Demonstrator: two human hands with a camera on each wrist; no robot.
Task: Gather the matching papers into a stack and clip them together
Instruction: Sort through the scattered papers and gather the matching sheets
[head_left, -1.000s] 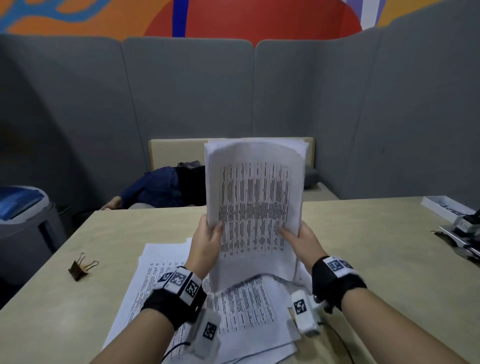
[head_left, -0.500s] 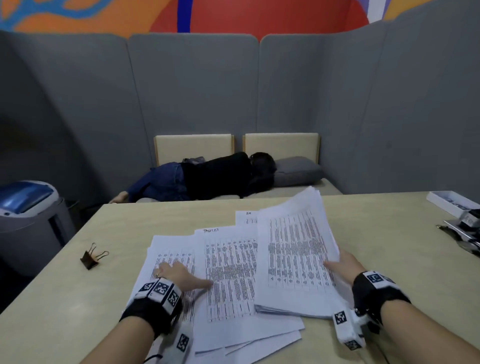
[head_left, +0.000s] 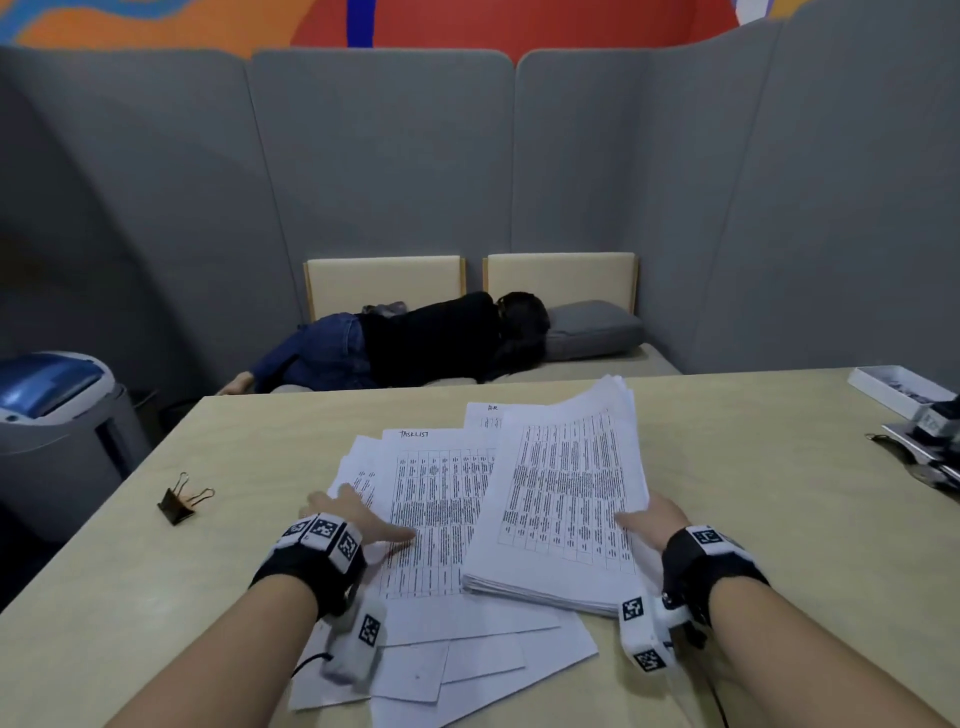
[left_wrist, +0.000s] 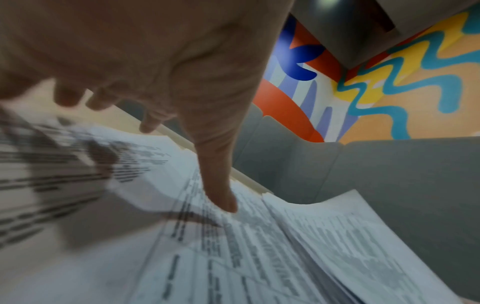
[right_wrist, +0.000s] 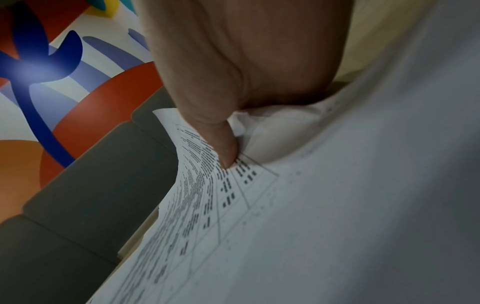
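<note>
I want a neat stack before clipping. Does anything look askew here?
Yes. The loose sheets under the thick stack are fanned out at different angles, corners sticking out toward the near table edge. The binder clip lies apart, at the left.

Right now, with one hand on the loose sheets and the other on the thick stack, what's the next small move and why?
Probably slide the TASKLIST sheet under the left hand toward the stack that the right hand grips. The loose sheets are fanned out, and the binder clip lies untouched at the left.
</note>
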